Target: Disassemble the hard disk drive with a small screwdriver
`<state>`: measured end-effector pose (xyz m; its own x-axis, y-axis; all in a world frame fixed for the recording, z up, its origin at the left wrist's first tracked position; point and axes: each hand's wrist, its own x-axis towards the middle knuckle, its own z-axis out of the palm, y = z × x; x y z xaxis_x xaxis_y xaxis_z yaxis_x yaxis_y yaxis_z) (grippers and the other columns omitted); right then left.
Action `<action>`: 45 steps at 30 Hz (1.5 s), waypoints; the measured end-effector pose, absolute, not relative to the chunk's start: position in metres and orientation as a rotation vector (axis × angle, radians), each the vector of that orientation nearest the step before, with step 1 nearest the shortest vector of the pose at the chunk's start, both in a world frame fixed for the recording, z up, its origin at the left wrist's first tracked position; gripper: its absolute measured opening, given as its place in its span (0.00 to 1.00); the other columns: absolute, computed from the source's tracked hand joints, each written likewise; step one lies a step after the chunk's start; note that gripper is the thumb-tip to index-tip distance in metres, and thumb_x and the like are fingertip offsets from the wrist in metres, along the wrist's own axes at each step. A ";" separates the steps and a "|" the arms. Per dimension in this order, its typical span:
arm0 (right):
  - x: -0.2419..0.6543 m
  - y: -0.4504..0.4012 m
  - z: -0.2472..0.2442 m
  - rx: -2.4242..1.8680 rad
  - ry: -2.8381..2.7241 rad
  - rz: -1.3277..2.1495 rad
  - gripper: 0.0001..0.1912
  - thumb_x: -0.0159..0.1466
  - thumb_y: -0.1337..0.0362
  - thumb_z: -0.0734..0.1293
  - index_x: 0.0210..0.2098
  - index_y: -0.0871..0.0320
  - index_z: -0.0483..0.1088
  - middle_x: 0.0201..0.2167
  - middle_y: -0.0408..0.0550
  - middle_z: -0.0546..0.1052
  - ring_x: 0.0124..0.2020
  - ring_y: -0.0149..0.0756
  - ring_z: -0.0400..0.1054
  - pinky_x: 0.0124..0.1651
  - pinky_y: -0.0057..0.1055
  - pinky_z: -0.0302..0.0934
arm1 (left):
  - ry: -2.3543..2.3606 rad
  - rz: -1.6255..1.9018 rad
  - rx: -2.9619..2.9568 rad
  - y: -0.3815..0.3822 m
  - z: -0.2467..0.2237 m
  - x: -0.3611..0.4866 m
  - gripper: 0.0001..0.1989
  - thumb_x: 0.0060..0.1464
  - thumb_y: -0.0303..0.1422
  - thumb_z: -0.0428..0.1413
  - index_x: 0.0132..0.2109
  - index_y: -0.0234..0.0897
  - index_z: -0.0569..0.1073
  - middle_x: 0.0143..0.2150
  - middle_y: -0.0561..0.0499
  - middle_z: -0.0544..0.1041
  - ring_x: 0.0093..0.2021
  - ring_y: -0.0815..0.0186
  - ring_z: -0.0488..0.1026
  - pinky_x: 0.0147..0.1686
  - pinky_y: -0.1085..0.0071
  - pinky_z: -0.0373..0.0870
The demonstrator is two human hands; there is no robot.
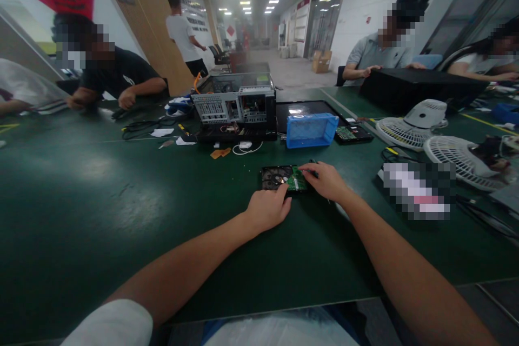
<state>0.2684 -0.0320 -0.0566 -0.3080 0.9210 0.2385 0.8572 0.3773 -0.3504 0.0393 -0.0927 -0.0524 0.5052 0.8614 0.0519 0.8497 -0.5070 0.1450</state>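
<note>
A hard drive (pixel 271 177) with a green circuit board (pixel 297 181) on its upper face lies flat on the green table in front of me. My left hand (pixel 270 208) grips its near edge, with a fingertip on the board side. At the right end of the drive is my right hand (pixel 324 179), its fingers pinched together over the board's corner. Something thin seems to be in that pinch, but the fingers hide most of it and I cannot make out what it is.
Beyond the drive stand an opened computer case (pixel 233 108) and a blue plastic bin (pixel 311 131). A second board on a dark unit (pixel 352 134) lies right of the bin. White fan parts (pixel 405 132) and cables are at right. Several people sit around the green table (pixel 101 216).
</note>
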 end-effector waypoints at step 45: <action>0.268 -0.033 -0.054 -1.601 -2.234 0.222 0.20 0.68 0.55 0.64 0.56 0.53 0.74 0.34 0.48 0.78 0.37 0.40 0.70 0.43 0.34 0.61 | 1.449 0.088 2.675 -0.095 -0.051 0.040 0.28 0.69 0.43 0.43 0.69 0.32 0.58 0.44 0.41 0.81 0.39 0.55 0.80 0.36 0.62 0.74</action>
<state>0.2680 -0.0335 -0.0536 -0.2772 0.9368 0.2136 0.8764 0.3376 -0.3434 0.0403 -0.0949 -0.0513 0.5463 0.8376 0.0041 0.8320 -0.5432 0.1131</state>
